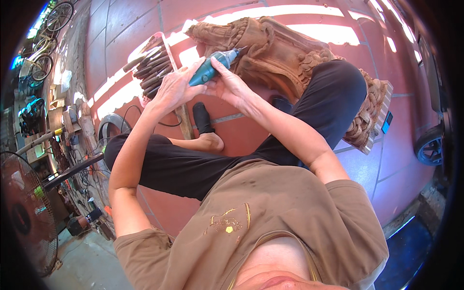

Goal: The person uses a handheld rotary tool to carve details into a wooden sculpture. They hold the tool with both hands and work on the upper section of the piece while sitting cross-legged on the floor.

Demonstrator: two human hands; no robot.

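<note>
A teal rotary tool (205, 72) is held up in front of me, its thin bit pointing right at the carved wooden piece (278, 48). My left hand (175, 88) is closed round the rear of the tool. My right hand (228, 86) grips the tool's near side, with the thumb up along its body. The bit's tip is close to the carving's scrollwork; I cannot tell whether it touches. The long brown carving lies across the floor beyond my right leg, and that leg hides part of it.
Left of the tool, several dark-handled carving tools (153, 72) lie in a pinkish tray (169, 50). A fan (26, 212) stands at the far left, near cables. A phone-like blue object (387, 123) lies by the carving's right end; a wheel (429, 146) is farther right.
</note>
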